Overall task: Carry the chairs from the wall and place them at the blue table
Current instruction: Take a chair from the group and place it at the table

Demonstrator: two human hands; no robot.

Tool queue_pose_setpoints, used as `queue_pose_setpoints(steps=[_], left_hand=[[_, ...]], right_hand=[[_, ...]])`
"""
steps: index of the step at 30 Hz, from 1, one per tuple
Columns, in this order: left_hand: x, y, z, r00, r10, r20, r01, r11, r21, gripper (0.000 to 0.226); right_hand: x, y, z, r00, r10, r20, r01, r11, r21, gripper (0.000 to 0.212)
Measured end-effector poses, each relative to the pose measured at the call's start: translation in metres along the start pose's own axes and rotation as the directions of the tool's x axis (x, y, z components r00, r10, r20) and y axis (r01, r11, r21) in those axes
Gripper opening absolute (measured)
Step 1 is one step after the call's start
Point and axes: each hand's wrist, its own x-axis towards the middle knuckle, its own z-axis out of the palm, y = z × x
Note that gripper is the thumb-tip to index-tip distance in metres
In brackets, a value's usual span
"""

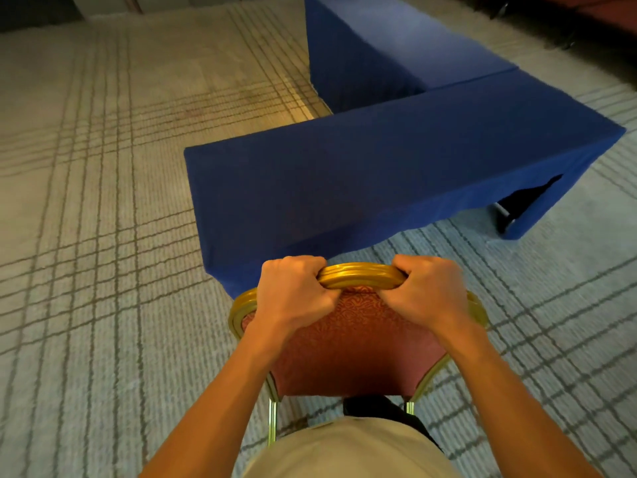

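Head view: my left hand [293, 291] and right hand [425, 288] are both clenched on the gold top rail of the chair [348, 343], red back facing me, right at the near end of the blue table [396, 167]. Whether its legs touch the carpet [103, 201] I can't tell. Risks, as I judge them — push too far and the seat snags the hanging cloth and drags it, or a leg catches my shoe [375, 407]. No writing or labels anywhere.
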Motion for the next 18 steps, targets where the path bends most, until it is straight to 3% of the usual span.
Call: queue_pose_setpoints(steps=[9,18], left_hand=[[0.089,0.008,0.029,0.988,-0.145,-0.053,0.15,0.982,0.111,0.041],[0.141,-0.016,0.046,0.959,-0.269,-0.087,0.277,0.955,0.105,0.039]], right_hand=[[0.109,0.06,0.039,0.99,-0.138,0.035,0.136,0.989,0.056,0.043],[0.187,0.072,0.077,0.961,-0.248,0.12,0.228,0.961,0.158,0.038]])
